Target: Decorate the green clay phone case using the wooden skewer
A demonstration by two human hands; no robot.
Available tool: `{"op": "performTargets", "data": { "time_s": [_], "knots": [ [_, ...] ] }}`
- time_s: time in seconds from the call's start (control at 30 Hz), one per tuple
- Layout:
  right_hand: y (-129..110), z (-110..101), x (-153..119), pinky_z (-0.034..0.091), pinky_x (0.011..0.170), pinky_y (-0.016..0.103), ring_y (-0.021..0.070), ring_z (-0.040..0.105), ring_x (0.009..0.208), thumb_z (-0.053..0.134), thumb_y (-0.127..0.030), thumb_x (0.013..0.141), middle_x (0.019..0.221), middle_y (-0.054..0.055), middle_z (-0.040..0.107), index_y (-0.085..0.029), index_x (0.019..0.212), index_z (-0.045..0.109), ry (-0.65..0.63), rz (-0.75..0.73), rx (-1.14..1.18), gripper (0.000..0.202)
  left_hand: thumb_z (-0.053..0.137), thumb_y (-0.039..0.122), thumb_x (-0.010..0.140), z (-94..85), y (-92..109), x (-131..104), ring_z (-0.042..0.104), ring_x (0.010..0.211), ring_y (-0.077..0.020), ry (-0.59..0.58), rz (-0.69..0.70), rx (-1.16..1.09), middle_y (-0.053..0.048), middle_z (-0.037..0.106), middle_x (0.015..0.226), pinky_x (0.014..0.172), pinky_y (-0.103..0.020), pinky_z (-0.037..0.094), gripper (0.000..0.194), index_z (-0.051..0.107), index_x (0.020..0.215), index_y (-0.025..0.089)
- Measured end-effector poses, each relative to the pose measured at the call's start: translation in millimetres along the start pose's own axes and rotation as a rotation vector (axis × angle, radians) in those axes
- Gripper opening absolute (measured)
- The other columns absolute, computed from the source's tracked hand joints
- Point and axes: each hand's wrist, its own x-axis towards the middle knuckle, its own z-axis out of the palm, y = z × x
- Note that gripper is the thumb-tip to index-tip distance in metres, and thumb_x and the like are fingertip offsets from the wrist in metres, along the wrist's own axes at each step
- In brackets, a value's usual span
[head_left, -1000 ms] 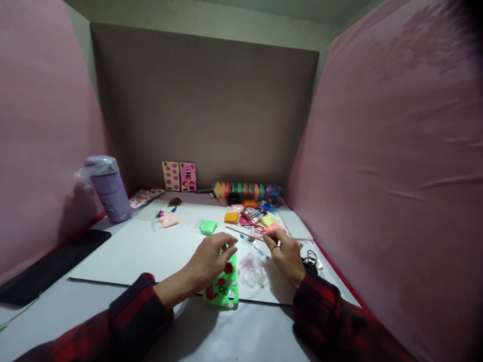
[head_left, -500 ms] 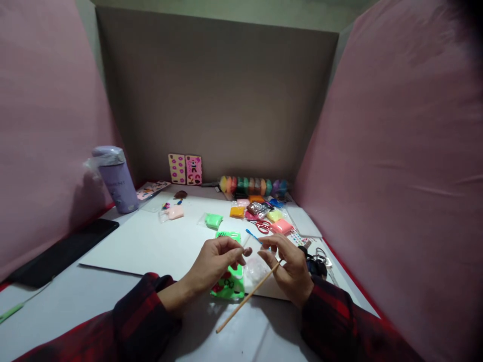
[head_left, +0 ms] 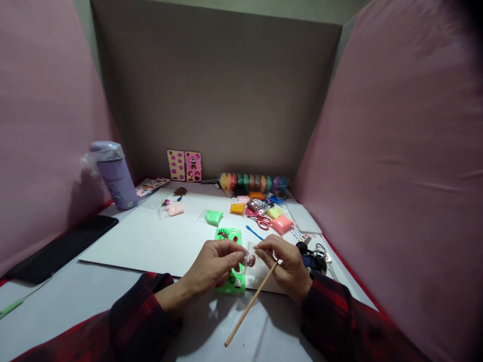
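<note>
Head view shows both hands meeting over the near edge of the white board [head_left: 151, 241]: left hand [head_left: 215, 264] and right hand [head_left: 287, 264] pinch a small clear plastic bag [head_left: 251, 256] between fingertips, above the green phone case [head_left: 230, 259]. Bag looks light, floppy and slippery, so the top edge is probably the best hold. Right hand also grips a stiff wooden stick [head_left: 249, 306], long axis pointing down-left toward the near tabletop edge.

- stick [head_left: 249, 305]: bare wood, matt, smooth
- bag [head_left: 250, 256]: thin clear plastic, shiny, crinkled
- case [head_left: 229, 251]: bright green, smooth, glossy-looking plastic
- sheet [head_left: 151, 241]: white paper or card, matt
- sleeves [head_left: 139, 317]: soft checked cloth
- scissors [head_left: 261, 221]: red plastic handles
- bottle [head_left: 113, 176]: lilac, satin finish
</note>
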Motion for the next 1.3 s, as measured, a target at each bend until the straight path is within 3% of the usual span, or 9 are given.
{"op": "performTargets", "data": {
  "time_s": [0.6, 1.3],
  "knots": [
    [-0.5, 1.9, -1.2, 0.044, 0.058, 0.029, 0.0155, 0.054, 0.063, 0.055, -0.012, 0.083, 0.068, 0.003, 0.061, -0.019, 0.084, 0.062, 0.064, -0.106, -0.006, 0.009, 0.065, 0.025, 0.069, 3.5, 6.0, -3.4, 0.041, 0.036, -0.0040, -0.008, -0.033, -0.016, 0.002, 0.058, 0.053, 0.032, -0.015, 0.027, 0.015, 0.069, 0.074, 0.011],
    [-4.4, 2.5, -0.8, 0.044, 0.058, 0.030, 0.0159, 0.054, 0.063, 0.055, -0.012, 0.083, 0.068, 0.003, 0.061, -0.020, 0.085, 0.061, 0.070, -0.109, -0.024, 0.010, 0.065, 0.031, 0.071, 2.3, 2.9, -3.4, 0.042, 0.037, -0.0043, -0.053, -0.029, 0.016, 0.001, 0.059, 0.054, 0.033, -0.015, 0.028, 0.019, 0.070, 0.072, 0.012]
  ]
}}
